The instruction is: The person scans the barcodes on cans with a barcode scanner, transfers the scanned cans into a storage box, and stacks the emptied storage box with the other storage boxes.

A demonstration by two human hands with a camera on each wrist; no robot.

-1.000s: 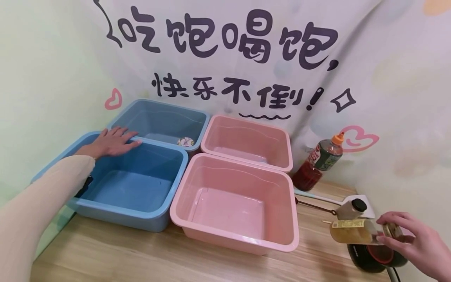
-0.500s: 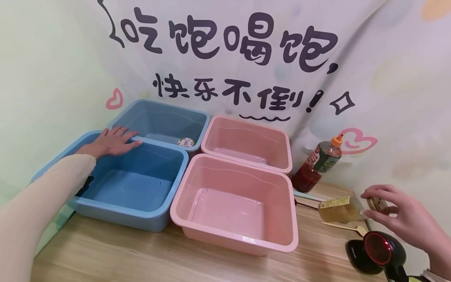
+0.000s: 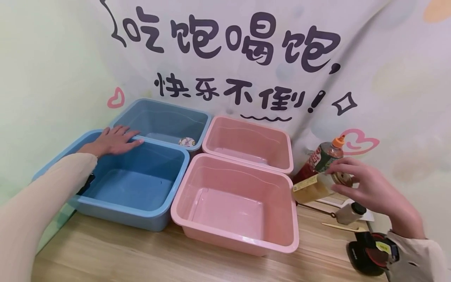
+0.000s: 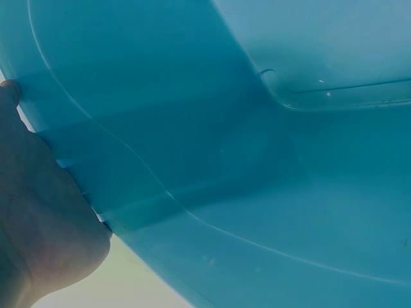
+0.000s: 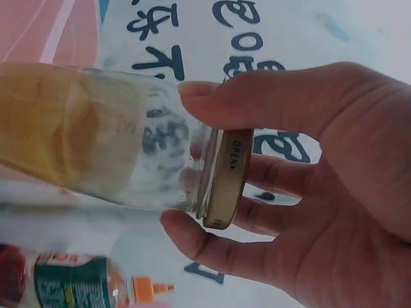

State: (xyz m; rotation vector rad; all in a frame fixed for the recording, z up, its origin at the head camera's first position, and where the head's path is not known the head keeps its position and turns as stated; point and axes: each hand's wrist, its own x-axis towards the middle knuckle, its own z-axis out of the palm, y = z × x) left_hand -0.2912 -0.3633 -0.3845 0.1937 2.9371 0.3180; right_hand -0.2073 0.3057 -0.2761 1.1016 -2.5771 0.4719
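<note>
My right hand (image 3: 370,186) grips a glass jar (image 3: 306,188) by its gold lid (image 5: 230,173), tilted on its side above the table. Pale yellow contents fill the jar's lower part, and a yellow label runs along it. The jar's base overlaps the right rim of the front pink tub (image 3: 232,237) in the head view. Behind the hand stands a squeeze bottle (image 3: 322,158) of red sauce with an orange cap. My left hand (image 3: 118,141) rests, fingers spread, on the rim where the front blue tub (image 3: 116,211) meets the rear blue tub (image 3: 155,117).
A rear pink tub (image 3: 251,139) stands behind the front one. The rear blue tub holds a round patterned item (image 3: 186,141). On the right lie a small black-capped bottle (image 3: 347,213), a thin brown rod (image 3: 317,209) and a pale wooden utensil (image 3: 338,226); a black device (image 3: 364,256) stands nearer.
My right hand has carried the jar up and left, from over the black device to beside the front pink tub's right rim. My left hand stays on the blue rims.
</note>
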